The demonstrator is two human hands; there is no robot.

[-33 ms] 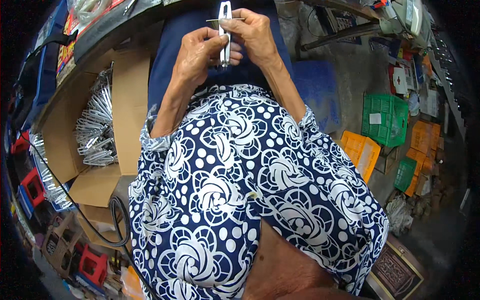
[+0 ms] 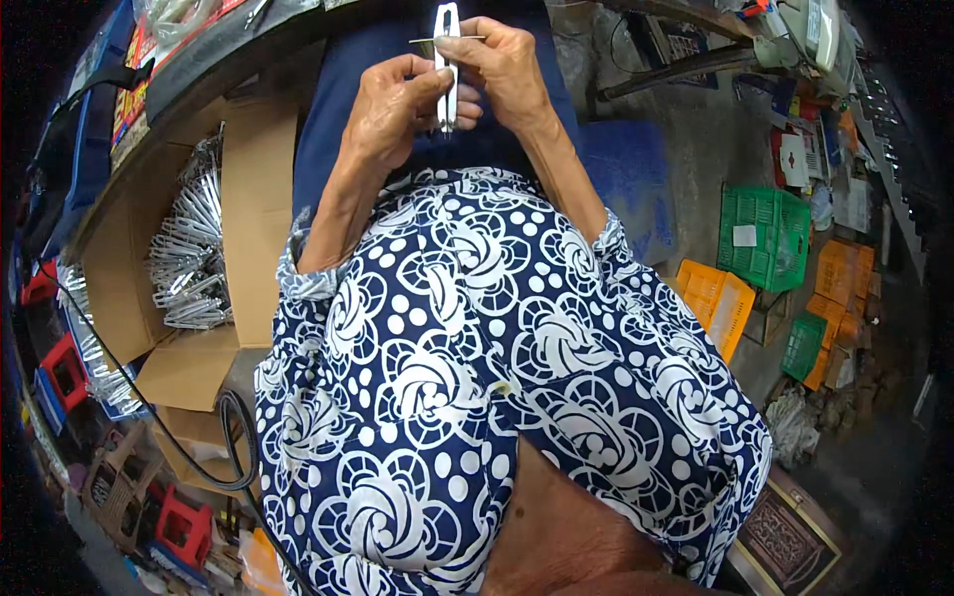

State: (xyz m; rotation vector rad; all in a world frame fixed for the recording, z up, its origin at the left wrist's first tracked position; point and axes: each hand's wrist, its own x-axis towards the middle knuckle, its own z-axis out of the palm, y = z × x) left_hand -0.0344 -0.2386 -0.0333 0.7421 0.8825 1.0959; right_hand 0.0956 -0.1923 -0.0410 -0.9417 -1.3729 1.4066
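Up near the top edge, both hands meet over the lap on a slim silvery metal clip-like piece (image 2: 448, 60), whose lower end is hidden between the fingers. The left hand (image 2: 393, 104) curls shut around its lower half; the right hand (image 2: 507, 65) pinches its upper part, where a thin metal pin (image 2: 447, 40) crosses it. Exactly how the pin sits is hard to make out. To the left, an open brown cardboard box (image 2: 258, 179) holds a heap of similar silvery pieces (image 2: 189, 253).

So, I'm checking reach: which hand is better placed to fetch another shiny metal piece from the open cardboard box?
Left. The left hand is on the same side as the cardboard box; the right hand would probably cross over.
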